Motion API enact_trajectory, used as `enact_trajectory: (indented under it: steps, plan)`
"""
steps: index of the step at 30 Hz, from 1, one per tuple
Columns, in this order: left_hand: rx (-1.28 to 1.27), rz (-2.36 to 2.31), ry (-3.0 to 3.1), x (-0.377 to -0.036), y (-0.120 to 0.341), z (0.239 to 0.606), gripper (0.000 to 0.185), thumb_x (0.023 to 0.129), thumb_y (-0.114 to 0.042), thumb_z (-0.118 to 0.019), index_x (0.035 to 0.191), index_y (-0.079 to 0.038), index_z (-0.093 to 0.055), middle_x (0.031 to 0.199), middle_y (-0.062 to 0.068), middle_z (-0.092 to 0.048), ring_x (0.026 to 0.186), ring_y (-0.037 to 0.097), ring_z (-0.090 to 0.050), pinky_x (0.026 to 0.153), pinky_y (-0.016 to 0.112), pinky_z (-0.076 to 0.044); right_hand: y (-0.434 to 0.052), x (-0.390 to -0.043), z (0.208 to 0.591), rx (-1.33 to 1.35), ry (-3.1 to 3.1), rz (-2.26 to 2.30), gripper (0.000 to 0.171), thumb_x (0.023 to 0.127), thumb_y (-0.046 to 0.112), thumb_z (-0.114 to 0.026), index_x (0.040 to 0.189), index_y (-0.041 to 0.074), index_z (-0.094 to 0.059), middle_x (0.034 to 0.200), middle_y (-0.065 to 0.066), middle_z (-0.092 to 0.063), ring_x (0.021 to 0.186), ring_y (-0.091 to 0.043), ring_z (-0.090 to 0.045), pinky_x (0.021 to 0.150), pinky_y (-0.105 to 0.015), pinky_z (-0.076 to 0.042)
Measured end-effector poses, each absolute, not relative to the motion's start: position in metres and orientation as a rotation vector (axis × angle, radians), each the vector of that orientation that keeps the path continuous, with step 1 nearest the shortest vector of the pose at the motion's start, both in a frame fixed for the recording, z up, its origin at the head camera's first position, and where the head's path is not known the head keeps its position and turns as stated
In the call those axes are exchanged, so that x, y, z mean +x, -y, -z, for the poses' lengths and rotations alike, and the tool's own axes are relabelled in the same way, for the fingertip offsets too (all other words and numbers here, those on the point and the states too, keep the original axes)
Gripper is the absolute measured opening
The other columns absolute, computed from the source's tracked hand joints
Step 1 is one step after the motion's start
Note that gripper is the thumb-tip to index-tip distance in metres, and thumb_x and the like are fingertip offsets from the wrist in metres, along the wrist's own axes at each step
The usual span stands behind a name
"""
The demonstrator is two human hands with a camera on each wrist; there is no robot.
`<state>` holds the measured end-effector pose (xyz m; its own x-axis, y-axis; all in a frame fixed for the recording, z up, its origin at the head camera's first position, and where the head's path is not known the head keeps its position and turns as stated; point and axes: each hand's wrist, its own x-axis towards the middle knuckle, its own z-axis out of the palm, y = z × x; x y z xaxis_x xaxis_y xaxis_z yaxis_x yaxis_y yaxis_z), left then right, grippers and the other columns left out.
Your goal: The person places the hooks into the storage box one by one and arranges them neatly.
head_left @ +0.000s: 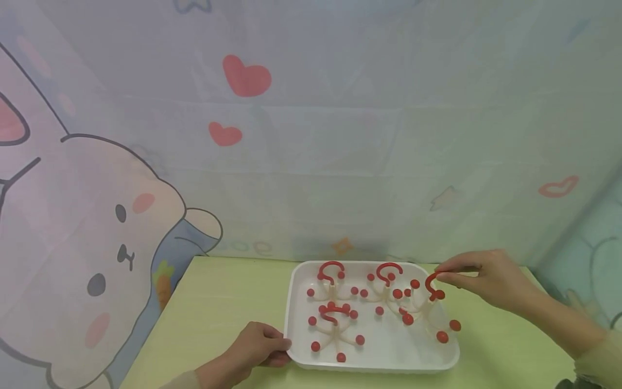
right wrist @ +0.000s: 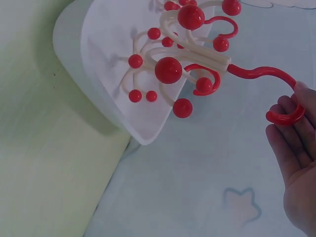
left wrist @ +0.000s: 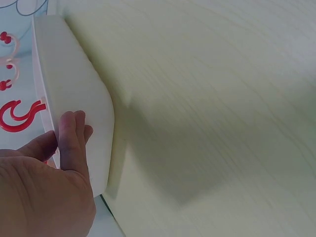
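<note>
Left hand (head_left: 248,351): fingers curled over the white tray (head_left: 374,364) rim at its 8 o'clock corner.
Right hand (head_left: 486,281): fingers pinch the red hook (head_left: 430,285) of a cream hanger (head_left: 427,313), at the tray's 2 o'clock edge.
Neighbours: three other hangers (head_left: 335,324) lie close at 9 to 12 o'clock.
Room: green counter (head_left: 218,308) open at 9 o'clock; curtain (head_left: 311,135) near behind.

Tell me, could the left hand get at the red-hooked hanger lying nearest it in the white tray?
Probably yes: the left hand grips the white plastic tray at its near corner, and the red-hooked cream hanger lies just inside, uncovered.
</note>
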<state>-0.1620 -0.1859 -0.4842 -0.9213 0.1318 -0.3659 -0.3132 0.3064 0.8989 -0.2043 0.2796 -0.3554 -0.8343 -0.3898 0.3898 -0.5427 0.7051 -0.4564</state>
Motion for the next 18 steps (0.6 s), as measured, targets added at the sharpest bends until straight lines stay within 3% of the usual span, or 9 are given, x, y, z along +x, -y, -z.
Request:
enact_trajectory:
  steps: [6,18]
  plan:
    - [-0.153,-1.649,-2.205,-0.162,0.187,0.485,0.014,0.098,-0.004,-0.076,0.1,0.01,-0.074,0.083,0.013,-0.078,0.073,0.015,-0.076,0.069,0.029,-0.067,-0.26,-0.209,0.362,0.8,2.678,-0.839,0.019,0.086,0.019,-0.091,0.1,0.029,-0.085,0.093,0.024,-0.077,0.089,0.001,-0.073,0.078,-0.026,-0.065]
    - [-0.144,-1.667,-2.201,-0.161,0.187,0.484,0.014,0.097,-0.003,-0.076,0.099,0.011,-0.074,0.084,0.015,-0.078,0.073,0.015,-0.076,0.068,0.029,-0.066,-0.243,-0.214,0.376,0.915,2.733,-0.885,0.013,0.09,0.023,-0.089,0.101,0.025,-0.085,0.092,0.017,-0.078,0.084,0.001,-0.069,0.076,-0.027,-0.063]
